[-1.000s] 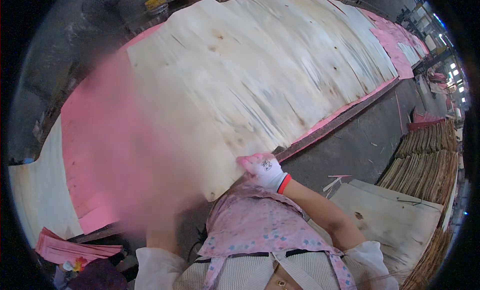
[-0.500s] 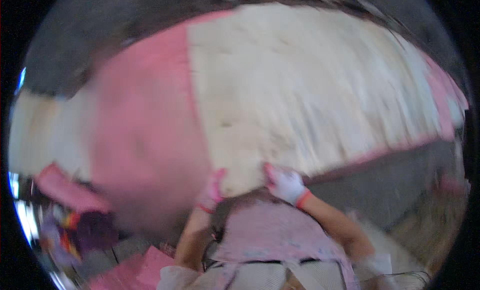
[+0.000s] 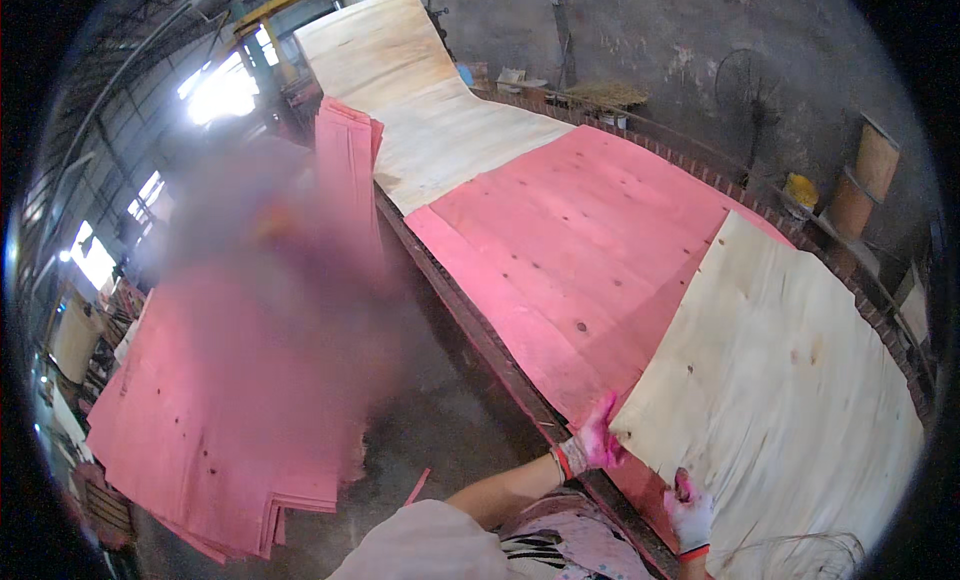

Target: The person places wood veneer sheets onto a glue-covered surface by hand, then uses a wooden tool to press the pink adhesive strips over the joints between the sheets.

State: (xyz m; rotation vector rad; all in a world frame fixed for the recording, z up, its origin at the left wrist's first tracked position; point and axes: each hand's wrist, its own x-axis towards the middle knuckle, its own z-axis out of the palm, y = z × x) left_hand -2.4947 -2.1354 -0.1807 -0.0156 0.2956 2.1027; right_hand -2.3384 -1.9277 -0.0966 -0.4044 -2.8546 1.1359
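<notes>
A large pale wood veneer sheet (image 3: 780,350) lies at the right, over pink-coloured veneer sheets (image 3: 590,250) on a long bed. My left hand (image 3: 592,444), in a white glove with pink-stained fingers, grips the pale sheet at its near left corner; some fingers stretch along the edge. Closer to me, my right hand (image 3: 690,514), gloved the same way, is closed on the sheet's near edge with the thumb on top. The fingers beneath the sheet are hidden.
Another pale veneer (image 3: 450,130) covers the bed's far end and rises there. Pink sheets (image 3: 345,150) hang upright beside it. On the left stands a stack of pink sheets (image 3: 190,420), partly hidden by a blurred smear. A dark metal rail (image 3: 460,315) edges the bed.
My view has swung left and up, showing the bed's far end and the pink stack. Both hands stay at the pale sheet's near edge, now lower right in the picture.
</notes>
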